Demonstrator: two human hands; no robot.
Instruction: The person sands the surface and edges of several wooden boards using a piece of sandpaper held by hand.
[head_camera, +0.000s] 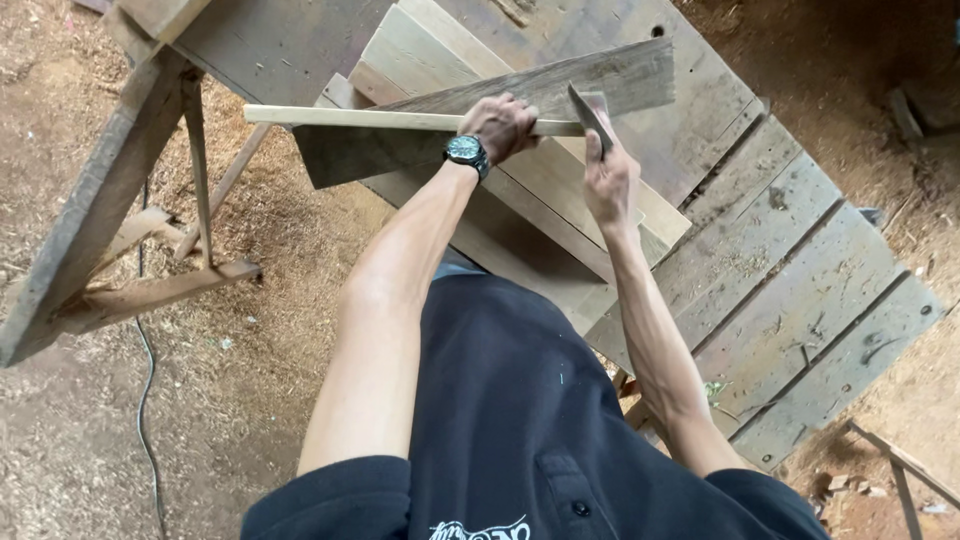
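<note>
The left hand (503, 124), a dark wristwatch (467, 151) on its wrist, sits in the upper middle of the frame with its fingers curled shut around a pale thin wooden strip (340, 117); the strip runs nearly level from the upper left of the frame to the middle, where it ends just beside the blade; the right hand (609, 180), a little to the right and below, is closed around the handle of a broad metal blade (590, 115), and the handle itself is hidden in the fist; the blade rises from the hand toward the top of the frame, its edge touching the right end of the strip; under both lies a long grey weathered board (420, 135), tilted upward to the right, resting on paler planks (420, 50) stacked on the desk (790, 300); the desk is built of rough grey slats with gaps between them and fills the right half of the frame; at the left of the frame stands a wooden trestle frame (110, 200) with crossed legs, on a ground covered in sawdust (260, 370); a thin dark cable (147, 400) trails down the lower left; the person's dark shirt (520, 420) fills the bottom centre.
</note>
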